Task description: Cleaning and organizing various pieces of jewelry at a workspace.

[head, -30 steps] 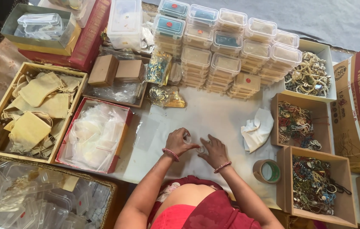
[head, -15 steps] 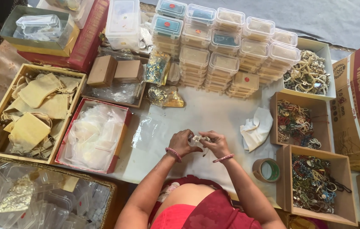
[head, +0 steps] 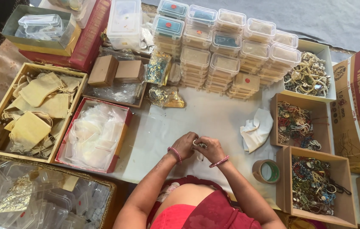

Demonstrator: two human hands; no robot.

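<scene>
Two hands: left hand [head: 184, 145] and right hand [head: 211, 148] are closed together on a small trinket [head: 197, 143], beside the tape roll [head: 266, 171].
Feel: likely light and fragile; best pinched by its edges.

**Reds, creams and golds across the work surface**

The cloth on the table [head: 205, 123] is pale grey-white. Both wrists wear pink-red beaded bangles [head: 174, 154], and the garment [head: 205, 212] below them is deep maroon over bright red. The pouches [head: 40, 110] in the wooden tray are cream-yellow. Beside them, a box [head: 118, 142] with red walls holds clear, whitish plastic bags. The stacked small containers [head: 226, 55] are translucent white, some showing blue inside with a red dot on the lid. Two packets [head: 158, 68] carry a gold pattern on dark ground. The crumpled cloth [head: 256, 129] is white. The tape roll [head: 266, 171] is tan with a green core. Beads in the right-hand boxes [head: 315, 184] are mixed red, green, blue and white.
</scene>
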